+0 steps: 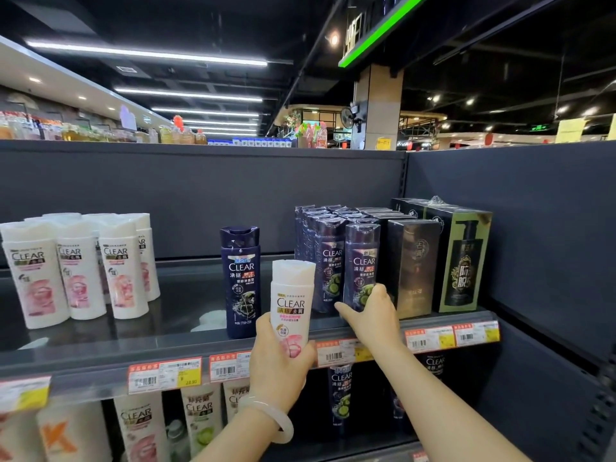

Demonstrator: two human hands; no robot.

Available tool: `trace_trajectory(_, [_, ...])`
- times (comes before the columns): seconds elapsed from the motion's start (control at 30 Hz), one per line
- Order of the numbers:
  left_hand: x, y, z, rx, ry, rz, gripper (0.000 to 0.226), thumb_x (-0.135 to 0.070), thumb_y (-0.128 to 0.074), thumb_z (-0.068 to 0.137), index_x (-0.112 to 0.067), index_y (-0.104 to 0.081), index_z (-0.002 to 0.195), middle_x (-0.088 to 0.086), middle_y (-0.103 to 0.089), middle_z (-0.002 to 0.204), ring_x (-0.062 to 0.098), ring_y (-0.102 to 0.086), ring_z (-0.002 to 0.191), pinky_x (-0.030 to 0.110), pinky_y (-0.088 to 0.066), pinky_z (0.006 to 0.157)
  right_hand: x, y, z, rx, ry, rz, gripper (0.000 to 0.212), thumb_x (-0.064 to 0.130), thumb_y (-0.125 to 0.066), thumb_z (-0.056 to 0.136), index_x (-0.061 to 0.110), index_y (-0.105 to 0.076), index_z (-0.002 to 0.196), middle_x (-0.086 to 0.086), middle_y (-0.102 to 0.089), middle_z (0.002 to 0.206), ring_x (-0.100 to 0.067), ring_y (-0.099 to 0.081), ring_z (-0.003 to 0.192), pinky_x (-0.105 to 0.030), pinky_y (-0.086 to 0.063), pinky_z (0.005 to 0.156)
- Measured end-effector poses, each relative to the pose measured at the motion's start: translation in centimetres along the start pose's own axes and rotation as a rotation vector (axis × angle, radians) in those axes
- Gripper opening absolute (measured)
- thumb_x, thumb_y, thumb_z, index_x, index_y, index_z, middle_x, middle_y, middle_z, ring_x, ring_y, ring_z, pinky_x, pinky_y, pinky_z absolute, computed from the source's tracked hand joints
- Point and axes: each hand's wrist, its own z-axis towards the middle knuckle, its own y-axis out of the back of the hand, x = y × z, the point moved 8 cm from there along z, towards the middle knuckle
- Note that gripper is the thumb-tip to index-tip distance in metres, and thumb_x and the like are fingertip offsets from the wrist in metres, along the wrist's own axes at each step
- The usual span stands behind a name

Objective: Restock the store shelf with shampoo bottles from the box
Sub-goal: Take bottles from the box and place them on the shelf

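My left hand [278,365] grips a white CLEAR shampoo bottle [292,301] with a pink label, held upright in front of the shelf's front edge [100,361]. My right hand [371,318] grips the bottom of a dark purple shrink-wrapped CLEAR bottle [361,261] standing at the front of a wrapped group of the same bottles [320,228]. A single dark blue CLEAR bottle [240,281] stands alone mid-shelf. Several white CLEAR bottles [76,265] stand together on the shelf's left. No box of stock is in view.
Black and green boxed products [463,258] stand at the shelf's right end against the side panel. Price tags [165,375] line the shelf edge. More bottles [200,415] fill the shelf below. Bare shelf surface lies between the white group and the blue bottle.
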Motion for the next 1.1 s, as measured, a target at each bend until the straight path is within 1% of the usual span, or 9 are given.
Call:
trace_trajectory(0.23, [0.3, 0.5, -0.6, -0.024, 0.017, -0.032, 0.054, -0.015, -0.074, 0.072, -0.029, -0.034, 0.104, -0.016, -0.053, 0.093, 0.002, -0.055, 0.082, 0.013, -0.04, 0.058, -0.5, -0.6, 0.3, -0.004, -0.005, 0.0, 0.063, 0.045, -0.075, 0.072, 0.007, -0.042, 0.11, -0.009, -0.053, 0.112, -0.025, -0.054, 0.099, -0.038, -0.051, 0.079])
trace_trajectory(0.37, [0.8, 1.8, -1.1, -0.043, 0.027, -0.034, 0.053, -0.014, -0.073, 0.073, -0.031, -0.033, 0.104, -0.016, -0.053, 0.093, 0.002, -0.057, 0.081, 0.013, -0.042, 0.058, -0.5, -0.3, -1.0, -0.145, 0.027, 0.139, 0.094, 0.048, -0.077, 0.067, 0.004, -0.03, 0.136, -0.014, -0.039, 0.132, -0.028, -0.043, 0.121, -0.04, -0.043, 0.097])
trace_trajectory(0.5, [1.0, 4.1, -1.4, -0.1, 0.018, -0.018, 0.049, -0.013, -0.072, 0.073, -0.028, -0.035, 0.103, -0.014, -0.055, 0.095, 0.005, -0.058, 0.083, 0.012, -0.047, 0.059, 3.1, 1.3, -4.2, -0.402, 0.256, 0.255, 0.078, 0.036, -0.077, 0.072, 0.0, -0.04, 0.131, -0.018, -0.044, 0.123, -0.032, -0.046, 0.114, -0.05, -0.042, 0.098])
trace_trajectory(0.6, [0.8, 6.5, -1.5, -0.161, 0.012, -0.031, 0.049, -0.013, -0.072, 0.073, -0.025, -0.037, 0.105, -0.009, -0.057, 0.096, 0.008, -0.059, 0.085, 0.01, -0.047, 0.059, 7.5, 1.1, -6.1, -0.467, 0.419, 0.297, 0.066, 0.022, -0.079, 0.072, -0.008, -0.047, 0.121, -0.024, -0.049, 0.113, -0.039, -0.049, 0.107, -0.053, -0.042, 0.094])
trace_trajectory(0.67, [0.6, 8.5, -1.5, -0.214, -0.001, -0.024, 0.05, -0.014, -0.073, 0.073, -0.028, -0.036, 0.104, -0.013, -0.056, 0.095, 0.004, -0.059, 0.083, 0.007, -0.046, 0.059, 10.4, 0.3, -7.2, -0.431, 0.501, 0.369, 0.06, 0.021, -0.076, 0.074, -0.009, -0.049, 0.118, -0.023, -0.05, 0.11, -0.038, -0.051, 0.103, -0.05, -0.044, 0.092])
trace_trajectory(0.77, [0.6, 12.3, -1.2, -0.276, -0.024, 0.016, 0.051, -0.016, -0.073, 0.073, -0.028, -0.035, 0.105, -0.015, -0.055, 0.095, -0.002, -0.057, 0.083, 0.007, -0.044, 0.059, 14.6, -1.8, -9.4, -0.327, 0.623, 0.478, 0.051, 0.024, -0.07, 0.076, -0.004, -0.052, 0.114, -0.011, -0.05, 0.104, -0.027, -0.053, 0.096, -0.032, -0.044, 0.089])
trace_trajectory(0.87, [1.3, 16.8, -0.4, -0.352, -0.034, 0.058, 0.05, -0.014, -0.073, 0.072, -0.024, -0.037, 0.106, -0.012, -0.055, 0.095, 0.0, -0.055, 0.082, 0.007, -0.042, 0.062, 18.6, -5.3, -11.8, -0.109, 0.73, 0.541, 0.043, 0.024, -0.07, 0.078, 0.004, -0.053, 0.113, 0.003, -0.046, 0.102, -0.016, -0.053, 0.091, -0.017, -0.041, 0.083])
trace_trajectory(1.03, [2.7, 23.5, 2.4, -0.399, -0.032, 0.077, 0.048, -0.021, -0.076, 0.071, -0.018, -0.042, 0.104, -0.005, -0.061, 0.1, 0.01, -0.061, 0.089, 0.029, -0.051, 0.077, 23.1, -12.0, -13.9, 0.259, 0.689, 0.494, 0.047, 0.036, -0.064, 0.084, 0.016, -0.047, 0.123, 0.01, -0.043, 0.109, 0.002, -0.048, 0.09, -0.012, -0.036, 0.081])
trace_trajectory(1.1, [3.3, 25.4, 3.9, -0.378, -0.047, 0.042, 0.05, -0.018, -0.077, 0.071, -0.016, -0.043, 0.106, -0.007, -0.063, 0.099, 0.01, -0.064, 0.09, 0.032, -0.053, 0.08, 24.3, -14.0, -13.7, 0.357, 0.618, 0.5, 0.045, 0.04, -0.058, 0.087, 0.019, -0.046, 0.124, 0.01, -0.045, 0.112, 0.003, -0.049, 0.09, -0.018, -0.041, 0.083])
